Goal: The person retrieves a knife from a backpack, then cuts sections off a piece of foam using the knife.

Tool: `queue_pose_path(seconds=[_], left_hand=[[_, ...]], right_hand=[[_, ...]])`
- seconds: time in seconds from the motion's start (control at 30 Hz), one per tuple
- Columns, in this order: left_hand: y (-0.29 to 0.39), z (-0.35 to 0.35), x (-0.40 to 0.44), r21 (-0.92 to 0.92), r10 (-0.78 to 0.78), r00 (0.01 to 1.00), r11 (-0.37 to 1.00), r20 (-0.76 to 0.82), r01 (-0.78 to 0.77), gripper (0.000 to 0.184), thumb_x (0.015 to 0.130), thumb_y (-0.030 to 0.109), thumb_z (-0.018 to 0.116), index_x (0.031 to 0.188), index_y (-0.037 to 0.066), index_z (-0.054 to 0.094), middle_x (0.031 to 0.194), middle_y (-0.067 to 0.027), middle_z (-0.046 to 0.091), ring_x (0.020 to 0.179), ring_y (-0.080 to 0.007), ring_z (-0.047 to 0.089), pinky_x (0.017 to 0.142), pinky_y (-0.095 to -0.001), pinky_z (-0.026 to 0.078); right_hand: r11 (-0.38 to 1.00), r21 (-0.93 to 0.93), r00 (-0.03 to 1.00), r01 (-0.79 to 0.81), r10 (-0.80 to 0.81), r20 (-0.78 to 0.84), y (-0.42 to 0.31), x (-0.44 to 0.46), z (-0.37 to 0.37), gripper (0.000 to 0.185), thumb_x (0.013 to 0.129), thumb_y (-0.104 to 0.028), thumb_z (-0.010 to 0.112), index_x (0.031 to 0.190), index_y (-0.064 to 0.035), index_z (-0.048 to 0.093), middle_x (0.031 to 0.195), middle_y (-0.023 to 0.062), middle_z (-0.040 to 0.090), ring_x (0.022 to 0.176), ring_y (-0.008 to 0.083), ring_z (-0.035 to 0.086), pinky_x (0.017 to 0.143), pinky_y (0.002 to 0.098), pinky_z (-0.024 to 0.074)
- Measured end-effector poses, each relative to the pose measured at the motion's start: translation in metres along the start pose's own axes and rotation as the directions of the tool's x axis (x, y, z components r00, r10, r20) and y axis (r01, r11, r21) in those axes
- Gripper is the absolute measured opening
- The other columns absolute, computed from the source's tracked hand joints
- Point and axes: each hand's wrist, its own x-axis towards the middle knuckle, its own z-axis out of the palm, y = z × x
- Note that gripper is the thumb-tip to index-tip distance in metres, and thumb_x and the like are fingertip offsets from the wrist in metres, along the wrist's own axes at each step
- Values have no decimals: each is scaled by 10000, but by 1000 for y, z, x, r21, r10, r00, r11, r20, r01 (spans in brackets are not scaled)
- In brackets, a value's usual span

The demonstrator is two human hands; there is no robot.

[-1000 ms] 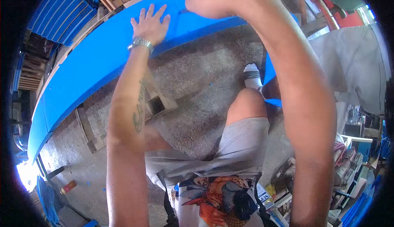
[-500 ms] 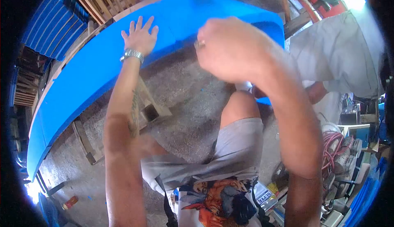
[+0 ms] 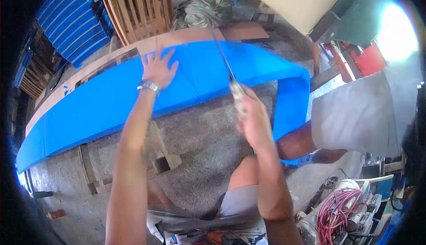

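A long blue foam sheet (image 3: 115, 98) curves across the view from the lower left to the right, where its end bends downward. My left hand (image 3: 159, 70), with a metal watch at the wrist, lies on the sheet with its fingers spread. My right hand (image 3: 253, 116) is closed around the pale, wrapped handle of a long thin-bladed knife (image 3: 225, 62). The blade points up and away, over the sheet, right of my left hand. Whether it touches the foam cannot be told. A faint line runs down the sheet between my hands.
Wooden slats (image 3: 137, 12) and striped blue panels (image 3: 73, 21) stand behind. At the right is another person in grey shorts (image 3: 355, 114), legs near the sheet's bent end. A coiled red hose (image 3: 335, 214) lies at the lower right, a bottle (image 3: 56, 214) on the floor at left.
My right hand has swung down and forward, and the knife's blade now shows. My left hand stays spread on the sheet. The view has tilted up, showing more of the background.
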Motion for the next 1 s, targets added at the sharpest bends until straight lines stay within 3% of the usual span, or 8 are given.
queue_pose_path(seconds=[0.07,0.17,0.27,0.37,0.47,0.57,0.77,1.0], left_hand=[[-5,5,-1,49,16,998,999,-68,-13,524,932,486,422,1395,243,453,1494,-117,338,1371,-324,302,1123,-584,154],[-4,2,4,-91,-39,991,995,132,51,554,933,502,405,1427,251,402,1530,-127,276,1430,-329,192,1127,-617,81],[-3,0,5,-77,-38,989,996,140,49,559,932,500,409,1434,254,389,1531,-122,274,1424,-327,207,1124,-621,93],[-3,1,5,-99,-29,993,994,113,41,559,931,499,413,1432,252,393,1531,-120,275,1422,-327,211,1123,-620,100],[-5,2,6,-99,-24,994,994,109,35,562,925,499,424,1434,262,392,1536,-106,272,1423,-327,213,1125,-611,102],[-6,4,5,-96,-26,994,995,108,36,565,924,506,426,1435,268,391,1538,-101,271,1425,-327,208,1126,-608,100],[-4,1,5,-119,-30,992,992,119,44,568,922,511,421,1435,267,392,1538,-108,267,1428,-322,203,1130,-604,90],[-5,2,5,-102,-37,991,994,125,50,571,924,516,408,1442,278,379,1539,-105,266,1430,-311,201,1137,-595,84]], right_hand=[[988,110,994,-107,105,27,8,34,23,491,915,-269,542,1302,23,461,1094,101,593,996,212,576,841,329,481],[987,155,996,32,-45,78,19,73,53,461,859,-192,630,1236,18,467,1017,116,606,859,243,619,701,374,525],[953,-147,963,266,-269,-2,43,109,77,418,820,-109,658,1179,1,473,986,189,625,753,326,650,648,408,531],[931,-269,969,247,-244,42,24,107,83,497,845,-107,645,1277,-30,411,843,169,620,721,251,654,584,403,536],[610,-661,858,437,-504,101,30,112,84,406,887,-121,567,1256,-40,419,933,237,630,756,440,635,682,488,528],[493,-786,898,373,-406,172,41,116,83,392,924,-153,510,1294,-67,412,907,233,628,744,422,644,658,516,527],[510,-786,913,350,-374,164,41,110,90,402,928,-186,510,1320,-111,465,884,247,621,775,438,636,696,516,526],[482,-803,921,350,-333,202,45,101,86,406,927,-184,502,1320,-93,456,884,246,616,774,438,638,671,512,534]])
